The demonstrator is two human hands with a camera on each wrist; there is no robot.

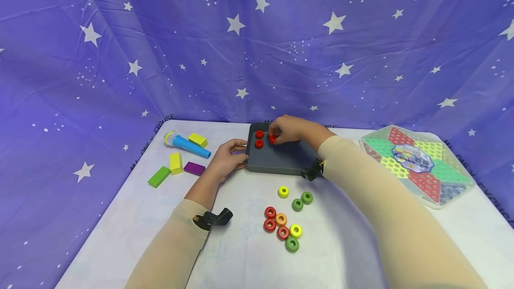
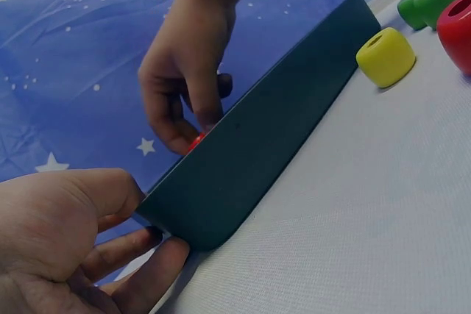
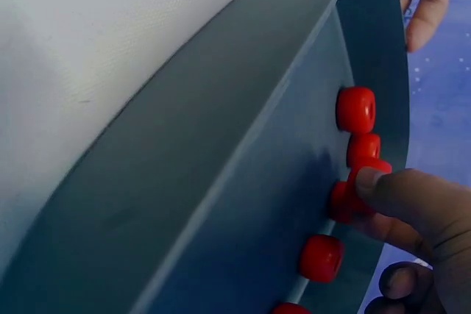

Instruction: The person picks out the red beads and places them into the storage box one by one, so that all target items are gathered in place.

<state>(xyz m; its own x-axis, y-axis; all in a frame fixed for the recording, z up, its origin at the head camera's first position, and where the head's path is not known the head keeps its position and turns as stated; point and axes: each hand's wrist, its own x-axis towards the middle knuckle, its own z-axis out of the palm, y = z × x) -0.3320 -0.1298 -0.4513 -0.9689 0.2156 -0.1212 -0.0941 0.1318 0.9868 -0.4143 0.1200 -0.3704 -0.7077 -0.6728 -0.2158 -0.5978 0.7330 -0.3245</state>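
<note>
Beads (image 1: 259,144), every one I could see red, sat toward the far side of the dark grey tray (image 1: 277,159), which lay on the counter (image 1: 225,253) in front of the person. Two were lined up near its left end and others stretched off to the right, partly behind the right hand (image 1: 287,129), so I could not give a sure count. That hand had its thumb and a finger pinched on a red bead (image 3: 360,200), low inside the tray. The left hand (image 1: 230,159) had its fingers spread and slightly bent, tips touching the tray's left end; whether they truly gripped it, I could not tell.

I judged the work to be partway along: outside the tray, nearer the person, lay three red beads (image 1: 269,229), an orange bead (image 1: 281,224), two yellow beads (image 1: 296,235) and three green beads (image 1: 292,249), and only the reds matched what I saw inside. The beads looked squat, rounded and glossy, the loose ones showing a hole on top. The tray was shallow, plain and round-cornered.
</note>
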